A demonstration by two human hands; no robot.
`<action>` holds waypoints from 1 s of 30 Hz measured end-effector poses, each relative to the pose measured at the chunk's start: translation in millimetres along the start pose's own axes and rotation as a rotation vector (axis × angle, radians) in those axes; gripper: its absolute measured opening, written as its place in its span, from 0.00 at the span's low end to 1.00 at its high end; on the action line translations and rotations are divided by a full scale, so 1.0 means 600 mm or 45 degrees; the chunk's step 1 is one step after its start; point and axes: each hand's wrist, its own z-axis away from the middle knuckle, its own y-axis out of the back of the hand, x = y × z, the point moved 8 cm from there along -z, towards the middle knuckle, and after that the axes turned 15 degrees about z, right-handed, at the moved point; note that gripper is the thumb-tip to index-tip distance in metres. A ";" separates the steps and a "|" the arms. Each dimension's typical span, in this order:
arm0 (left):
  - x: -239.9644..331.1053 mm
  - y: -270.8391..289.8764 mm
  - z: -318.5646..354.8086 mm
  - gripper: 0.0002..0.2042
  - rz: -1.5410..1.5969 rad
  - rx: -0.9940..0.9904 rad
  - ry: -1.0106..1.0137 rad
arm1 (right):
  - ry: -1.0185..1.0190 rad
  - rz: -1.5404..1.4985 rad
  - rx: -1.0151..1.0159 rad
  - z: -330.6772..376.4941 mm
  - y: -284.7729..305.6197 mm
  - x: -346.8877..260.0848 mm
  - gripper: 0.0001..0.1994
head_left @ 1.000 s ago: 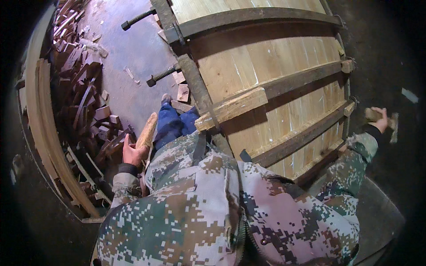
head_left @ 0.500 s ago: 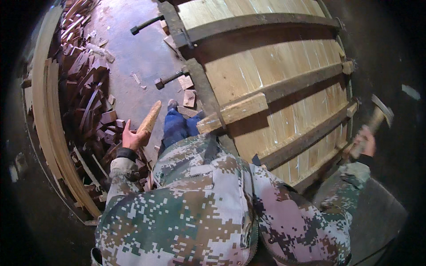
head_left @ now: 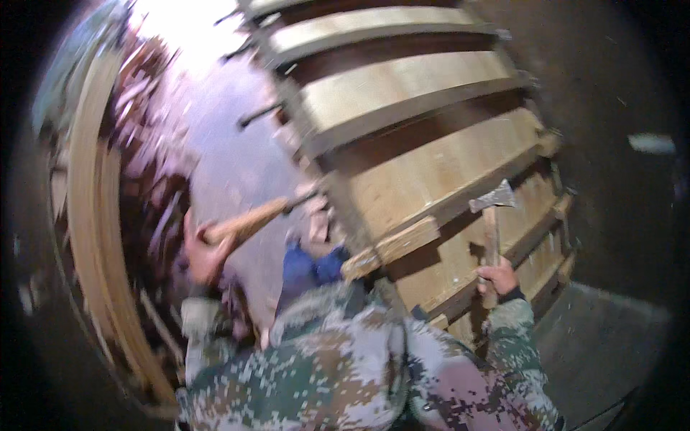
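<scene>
A large panel of pale, straight-grained wooden planks (head_left: 445,158) fills the upper centre and right of the frame, crossed by thick, rough-sawn battens (head_left: 388,248) that run diagonally and cast dark shadows beneath them. At centre right, the right hand (head_left: 497,279) is clenched round the lower end of a hatchet (head_left: 491,215), whose slim wooden handle stands nearly upright against the panel and whose dull grey metal head flares to the right above it. At centre left, the left hand (head_left: 203,253) grips the thick end of a rounded, tan wooden-handled tool (head_left: 251,221) that slants up to the right; a thin dark metal tip shows at its far end, though blur hides the detail. Both sleeves are of mottled camouflage cloth (head_left: 323,373), and a patch of blue trouser (head_left: 309,264) shows between them. Along the left edge a broad curved wooden rim (head_left: 86,237) bends round a heap of reddish wood scraps (head_left: 154,172), smeared by motion. The floor (head_left: 237,154) between is smooth and greyish-purple
</scene>
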 end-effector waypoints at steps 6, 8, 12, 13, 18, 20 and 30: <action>0.070 -0.084 -0.046 0.45 0.547 0.045 0.129 | -0.164 0.789 -0.116 -0.053 -0.057 0.181 0.09; 0.064 -0.124 -0.041 0.34 0.739 0.072 0.261 | -0.354 0.328 -0.194 -0.046 -0.086 0.277 0.08; 0.081 -0.219 -0.064 0.12 0.864 -0.209 0.347 | -0.138 -0.589 -0.154 0.017 -0.184 0.253 0.07; 0.092 -0.245 -0.070 0.12 0.940 -0.308 0.351 | -0.112 -0.690 -0.139 0.042 -0.213 0.236 0.08; 0.132 -0.403 -0.120 0.15 0.808 -0.750 0.467 | -0.121 -0.912 0.144 0.120 -0.334 0.209 0.08; 0.140 -0.470 -0.133 0.16 0.856 -0.955 0.548 | -0.040 -0.946 0.211 0.126 -0.366 0.191 0.08; 0.192 -0.497 -0.153 0.26 1.627 -1.490 1.323 | -0.009 -1.215 0.040 0.068 -0.587 -0.076 0.10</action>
